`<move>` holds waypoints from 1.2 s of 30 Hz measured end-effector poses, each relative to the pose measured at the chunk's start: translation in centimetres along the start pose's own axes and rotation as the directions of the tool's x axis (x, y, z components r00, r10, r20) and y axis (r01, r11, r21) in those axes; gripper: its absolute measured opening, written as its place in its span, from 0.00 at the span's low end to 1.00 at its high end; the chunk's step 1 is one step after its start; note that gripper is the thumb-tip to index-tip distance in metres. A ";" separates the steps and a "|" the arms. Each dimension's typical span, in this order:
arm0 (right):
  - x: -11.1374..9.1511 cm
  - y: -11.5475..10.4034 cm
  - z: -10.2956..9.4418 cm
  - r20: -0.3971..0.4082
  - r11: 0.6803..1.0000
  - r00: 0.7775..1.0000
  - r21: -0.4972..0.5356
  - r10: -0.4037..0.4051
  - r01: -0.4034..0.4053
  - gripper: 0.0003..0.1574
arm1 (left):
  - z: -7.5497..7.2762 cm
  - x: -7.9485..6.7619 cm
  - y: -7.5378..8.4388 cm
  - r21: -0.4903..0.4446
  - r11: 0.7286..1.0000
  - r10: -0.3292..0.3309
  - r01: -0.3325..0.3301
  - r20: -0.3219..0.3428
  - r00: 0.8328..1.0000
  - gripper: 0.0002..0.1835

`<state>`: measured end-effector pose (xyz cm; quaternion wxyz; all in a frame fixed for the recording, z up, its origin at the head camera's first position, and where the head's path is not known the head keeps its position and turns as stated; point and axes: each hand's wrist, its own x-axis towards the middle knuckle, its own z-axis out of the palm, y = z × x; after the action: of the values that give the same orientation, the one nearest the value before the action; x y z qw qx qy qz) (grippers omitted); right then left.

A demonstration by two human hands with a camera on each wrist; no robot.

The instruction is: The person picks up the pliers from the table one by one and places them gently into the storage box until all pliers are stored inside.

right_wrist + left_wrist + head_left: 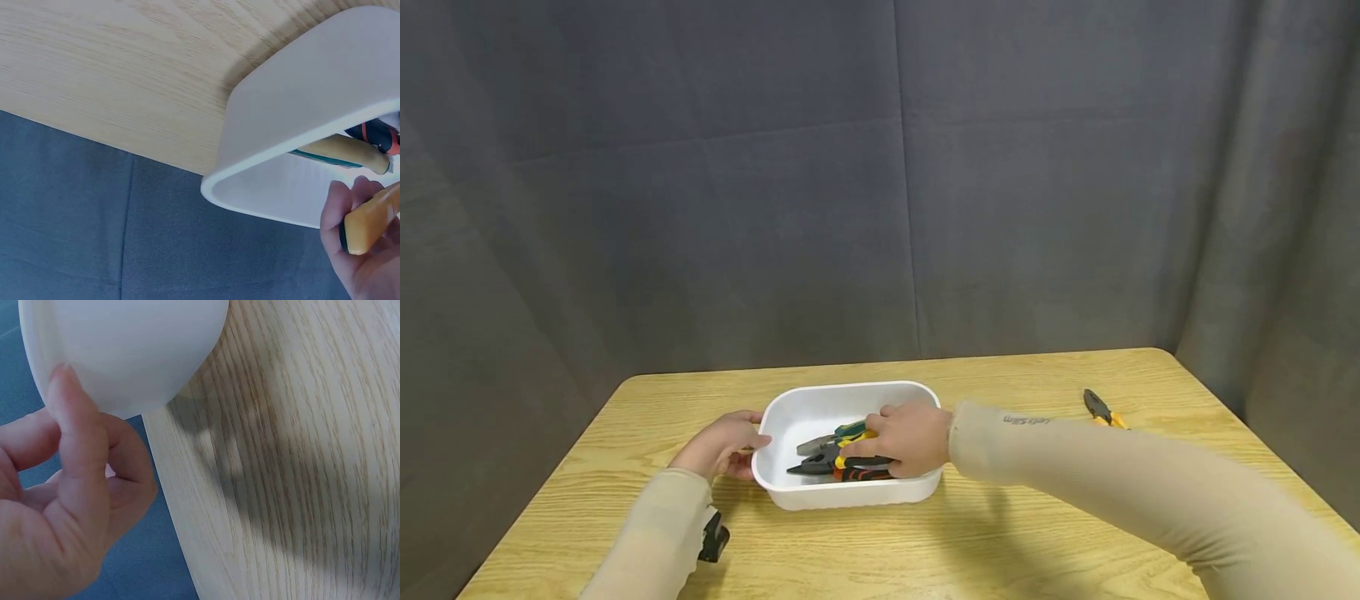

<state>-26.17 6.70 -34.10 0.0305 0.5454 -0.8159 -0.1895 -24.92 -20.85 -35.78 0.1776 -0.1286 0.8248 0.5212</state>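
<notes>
A white plastic bin (pixel 820 498) sits on the table. My left hand (pixel 726 443) pinches its left rim, with the thumb on the inside, as the left wrist view also shows. Over the bin's right part, my right hand (pixel 913 439) holds pliers with yellow-and-black handles (pixel 369 225), whose dark jaws point left. Beneath and beside them in the bin lie pliers with green-and-yellow handles (pixel 850 430) and a tool with red-and-black handles (pixel 861 474). My right hand hides part of these handles.
Another pair of pliers (pixel 1097 406) with dark jaws and yellow-orange handles lies on the wooden table (pixel 1022 375) at the right, partly behind my right sleeve (pixel 1075 458). Dark grey curtains (pixel 775 208) stand behind the table and at its sides.
</notes>
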 end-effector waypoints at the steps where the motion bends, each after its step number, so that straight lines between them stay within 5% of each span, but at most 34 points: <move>1: 0.2 -0.1 0.1 -0.002 1.000 1.000 -0.007 0.004 -0.004 0.39 | 0.0 0.0 0.0 0.002 1.000 0.001 -0.001 -0.001 1.000 0.24; 25: 1.6 0.1 2.2 0.033 0.999 0.999 0.054 -0.010 0.008 0.37 | 0.1 0.3 -0.1 0.020 1.000 -0.005 0.005 -0.007 1.000 0.25; 30: 0.5 0.7 1.4 0.015 0.990 0.999 0.127 0.052 -0.054 0.35 | 0.2 0.6 -0.3 0.009 1.000 -0.005 0.005 -0.006 1.000 0.25; 36: -2.8 1.4 1.0 -0.108 0.969 0.983 0.212 0.151 -0.125 0.31 | 0.4 0.7 -0.3 0.013 1.000 0.010 -0.010 -0.012 1.000 0.24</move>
<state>-26.55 9.97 -34.14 0.0379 0.4981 -0.8637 -0.0678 -25.37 -20.67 -36.50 0.1709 -0.1266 0.8297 0.5162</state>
